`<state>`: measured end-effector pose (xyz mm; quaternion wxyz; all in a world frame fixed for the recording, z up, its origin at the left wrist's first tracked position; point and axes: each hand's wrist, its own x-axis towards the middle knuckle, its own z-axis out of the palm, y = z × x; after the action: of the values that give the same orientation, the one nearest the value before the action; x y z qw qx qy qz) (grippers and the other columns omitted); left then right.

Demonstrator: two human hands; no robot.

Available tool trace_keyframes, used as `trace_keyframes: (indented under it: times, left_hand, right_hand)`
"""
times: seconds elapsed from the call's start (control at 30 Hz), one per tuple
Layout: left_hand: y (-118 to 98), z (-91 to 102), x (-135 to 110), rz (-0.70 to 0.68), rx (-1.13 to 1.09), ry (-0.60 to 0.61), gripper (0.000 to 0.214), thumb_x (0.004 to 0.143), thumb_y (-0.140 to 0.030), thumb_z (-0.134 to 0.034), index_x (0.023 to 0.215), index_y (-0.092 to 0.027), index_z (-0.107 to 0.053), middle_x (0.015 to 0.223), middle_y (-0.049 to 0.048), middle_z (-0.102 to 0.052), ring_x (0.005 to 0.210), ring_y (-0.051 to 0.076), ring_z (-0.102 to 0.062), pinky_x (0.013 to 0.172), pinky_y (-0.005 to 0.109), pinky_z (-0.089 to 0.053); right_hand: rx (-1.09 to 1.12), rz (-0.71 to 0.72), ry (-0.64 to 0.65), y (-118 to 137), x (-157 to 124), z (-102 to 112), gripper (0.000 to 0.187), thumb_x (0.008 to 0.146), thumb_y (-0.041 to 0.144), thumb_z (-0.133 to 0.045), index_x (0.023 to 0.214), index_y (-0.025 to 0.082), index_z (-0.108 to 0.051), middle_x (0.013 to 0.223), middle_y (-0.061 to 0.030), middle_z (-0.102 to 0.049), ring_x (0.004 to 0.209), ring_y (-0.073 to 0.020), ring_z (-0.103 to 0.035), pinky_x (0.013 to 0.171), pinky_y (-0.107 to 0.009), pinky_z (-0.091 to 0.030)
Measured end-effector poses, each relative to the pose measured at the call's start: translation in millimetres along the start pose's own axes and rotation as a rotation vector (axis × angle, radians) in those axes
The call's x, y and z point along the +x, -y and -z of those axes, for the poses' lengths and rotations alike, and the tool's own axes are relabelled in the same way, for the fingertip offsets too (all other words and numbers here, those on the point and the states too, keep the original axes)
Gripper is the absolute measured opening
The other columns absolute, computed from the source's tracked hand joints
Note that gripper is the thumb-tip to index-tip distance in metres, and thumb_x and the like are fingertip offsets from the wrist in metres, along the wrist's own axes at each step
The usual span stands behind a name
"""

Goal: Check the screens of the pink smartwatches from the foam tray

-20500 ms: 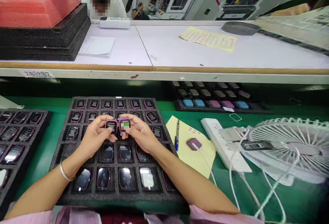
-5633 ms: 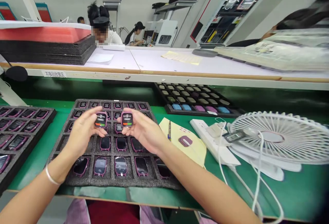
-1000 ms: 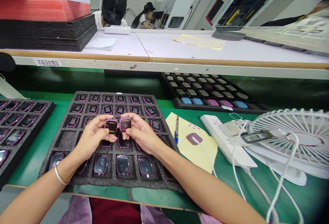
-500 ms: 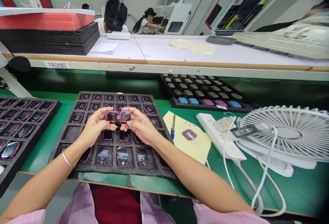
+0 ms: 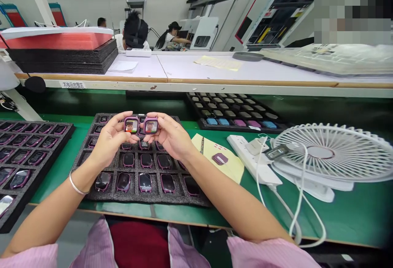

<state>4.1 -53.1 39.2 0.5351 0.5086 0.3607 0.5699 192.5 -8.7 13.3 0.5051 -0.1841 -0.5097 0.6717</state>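
My left hand (image 5: 115,137) pinches a purple-framed smartwatch (image 5: 132,125) with its screen lit. A second purple smartwatch (image 5: 151,126), also lit, is gripped by my right hand (image 5: 170,135) close beside the first. Both screens show a coloured picture and face me. Below them lies a black foam tray (image 5: 107,197) with rows of purple smartwatches in square pockets, most of their screens dark in the nearer rows. My hands and forearms hide part of the tray.
Another watch tray (image 5: 33,190) lies at left. Right are a yellow sheet (image 5: 235,171) with a purple charging piece (image 5: 220,159), a white power strip (image 5: 254,161), cables and a white fan (image 5: 334,153). A tray of coloured pieces (image 5: 233,112) sits under the shelf (image 5: 184,67).
Both watch screens have changed from mostly dark displays to bright coloured pictures. My hands have lifted slightly with the watches, and the camera view has shifted.
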Motion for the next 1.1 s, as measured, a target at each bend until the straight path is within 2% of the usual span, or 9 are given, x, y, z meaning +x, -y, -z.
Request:
trace_keyframes:
  times: [0.17, 0.3, 0.47, 0.6, 0.7, 0.8, 0.9, 0.97, 1.1]
  left_hand:
    - [-3, -0.3, -2, 0.024, -0.043, -0.034, 0.064, 0.072, -0.02, -0.076, 0.131, -0.014, -0.053, 0.096, 0.0054, -0.076, 0.067, 0.013, -0.073, 0.066, 0.026, -0.062]
    - [-14, -1.7, 4, -0.01, -0.052, -0.043, 0.061, 0.073, -0.019, -0.074, 0.131, -0.014, -0.054, 0.097, 0.005, -0.076, 0.068, 0.014, -0.074, 0.068, 0.026, -0.063]
    - [-50, -9.4, 29, -0.183, -0.019, -0.03, 0.054, 0.073, -0.011, -0.07, 0.126, -0.017, -0.058, 0.093, 0.0014, -0.075, 0.066, 0.013, -0.074, 0.069, 0.026, -0.064]
    - [-81, -15.7, 48, -0.322, 0.01, -0.013, 0.054, 0.073, -0.008, -0.068, 0.126, -0.018, -0.06, 0.085, -0.001, -0.073, 0.066, 0.014, -0.074, 0.069, 0.026, -0.064]
    - [-97, -18.0, 58, -0.416, 0.038, 0.007, 0.055, 0.072, -0.007, -0.07, 0.126, -0.02, -0.061, 0.082, -0.0019, -0.073, 0.066, 0.014, -0.073, 0.069, 0.026, -0.064]
    - [-106, -19.0, 66, -0.489, 0.065, 0.027, 0.058, 0.071, -0.007, -0.075, 0.126, -0.022, -0.061, 0.083, -0.002, -0.072, 0.067, 0.013, -0.072, 0.069, 0.025, -0.063]
    - [-110, -21.1, 72, -0.56, 0.096, 0.052, 0.059, 0.069, -0.009, -0.079, 0.125, -0.023, -0.062, 0.086, -0.0018, -0.072, 0.07, 0.013, -0.071, 0.069, 0.024, -0.062]
    - [-112, -23.9, 73, -0.601, 0.115, 0.064, 0.06, 0.068, -0.01, -0.08, 0.124, -0.024, -0.062, 0.084, -0.0026, -0.071, 0.069, 0.013, -0.07, 0.068, 0.024, -0.061]
    - [-116, -31.5, 69, -0.633, 0.139, 0.038, 0.056, 0.069, -0.01, -0.079, 0.121, -0.025, -0.064, 0.084, -0.0025, -0.07, 0.068, 0.013, -0.068, 0.068, 0.026, -0.06]
  right_hand:
    - [0.016, -0.027, 0.029, 3, 4, -5, 0.026, 0.095, 0.04, -0.064, 0.111, 0.02, -0.065, 0.089, -0.0031, -0.077, 0.061, -0.015, -0.072, 0.057, -0.026, -0.058]
    - [-0.005, -0.034, 0.05, 15, 15, -11, 0.022, 0.101, 0.036, -0.055, 0.113, 0.02, -0.064, 0.092, -0.0041, -0.076, 0.064, -0.0151, -0.074, 0.061, -0.028, -0.06]
    - [-0.044, 0.08, 0.088, 52, 43, -25, 0.018, 0.105, 0.026, -0.047, 0.113, 0.021, -0.062, 0.091, -0.0029, -0.075, 0.065, -0.0134, -0.074, 0.062, -0.025, -0.06]
    - [-0.076, 0.185, 0.171, 85, 62, -39, 0.016, 0.104, 0.028, -0.051, 0.113, 0.021, -0.062, 0.085, -0.0013, -0.073, 0.066, -0.0136, -0.074, 0.063, -0.024, -0.06]
    - [-0.116, 0.23, 0.2, 106, 70, -47, 0.02, 0.104, 0.033, -0.05, 0.115, 0.021, -0.062, 0.088, -0.0015, -0.072, 0.068, -0.0132, -0.073, 0.066, -0.026, -0.061]
    - [-0.177, 0.263, 0.228, 121, 73, -49, 0.025, 0.1, 0.036, -0.056, 0.118, 0.021, -0.061, 0.093, -0.002, -0.071, 0.075, -0.0143, -0.073, 0.074, -0.03, -0.062]
    - [-0.245, 0.322, 0.286, 131, 72, -48, 0.041, 0.084, 0.025, -0.07, 0.124, 0.021, -0.058, 0.099, -0.0005, -0.07, 0.08, -0.0143, -0.073, 0.081, -0.032, -0.063]
    - [-0.283, 0.366, 0.308, 134, 69, -47, 0.051, 0.077, 0.019, -0.073, 0.126, 0.021, -0.057, 0.102, 0.0003, -0.069, 0.081, -0.0135, -0.072, 0.082, -0.031, -0.062]
    - [-0.377, 0.404, 0.26, 139, 60, -50, 0.053, 0.077, 0.02, -0.073, 0.128, 0.023, -0.058, 0.104, -0.0002, -0.067, 0.082, -0.0136, -0.07, 0.082, -0.03, -0.062]
